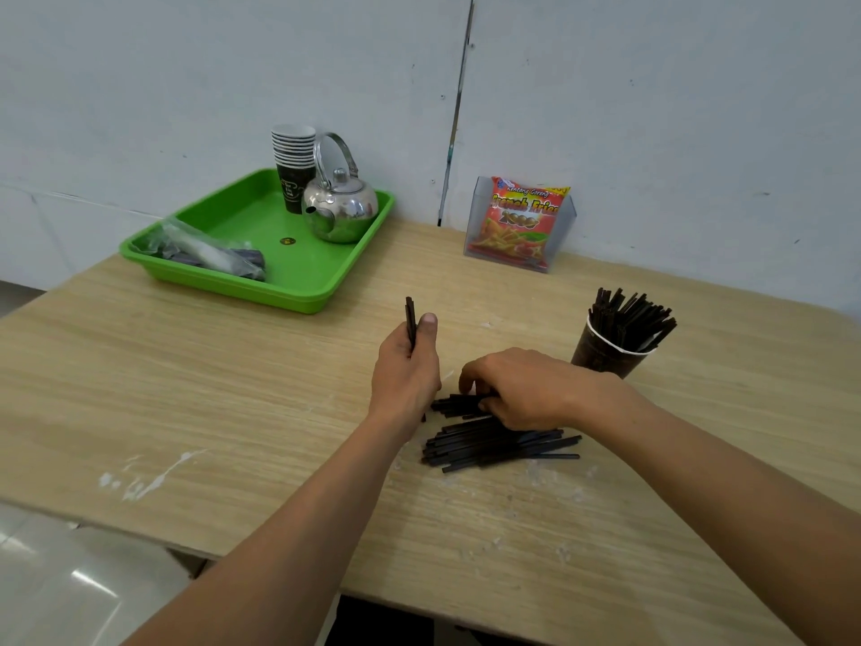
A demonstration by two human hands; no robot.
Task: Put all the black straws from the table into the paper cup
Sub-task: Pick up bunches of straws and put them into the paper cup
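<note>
Two hands at frame centre: left hand [404, 366] grips a few thin black plastic straws [410, 319] upright; right hand [522, 389] has fingers curled onto the loose pile of black straws [494, 442] lying on the light wooden table [233, 389]. Right of centre, the dark paper cup [598, 354] stands packed with straws. Upper left: green plastic tray [298, 296] holding a steel kettle [342, 209] and stacked paper cups [293, 160].

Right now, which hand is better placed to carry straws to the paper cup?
The right hand, I think. Its fingers curl on the pile of straws, and the paper cup stands just beyond it. The left hand holds a small bundle but is farther away.
</note>
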